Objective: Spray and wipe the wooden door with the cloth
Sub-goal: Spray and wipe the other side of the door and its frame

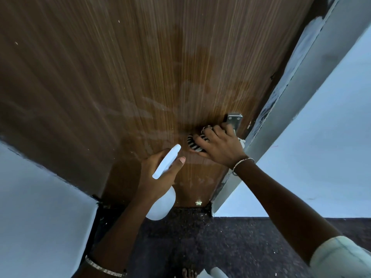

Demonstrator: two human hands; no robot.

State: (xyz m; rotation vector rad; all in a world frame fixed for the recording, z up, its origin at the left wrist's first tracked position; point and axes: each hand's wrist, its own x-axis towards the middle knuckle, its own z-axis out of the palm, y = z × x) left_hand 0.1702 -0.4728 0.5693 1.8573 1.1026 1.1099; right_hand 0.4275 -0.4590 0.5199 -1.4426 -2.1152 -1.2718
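Observation:
The brown wooden door (152, 73) fills the upper view, with pale wet streaks across its middle. My right hand (218, 145) presses a black-and-white striped cloth (193, 143) flat against the door, just left of the metal handle plate (234, 118). Most of the cloth is hidden under my palm. My left hand (158, 175) grips a white spray bottle (162, 197) below and left of the cloth, with the nozzle (174, 150) pointing up at the door.
A grey-white door frame (285, 109) runs diagonally along the door's right edge, with a pale blue wall (321, 157) beyond it. Another pale wall (40, 207) stands at the lower left. Dark speckled floor (220, 237) lies below, and a small door stopper (198, 202) sits at the door's foot.

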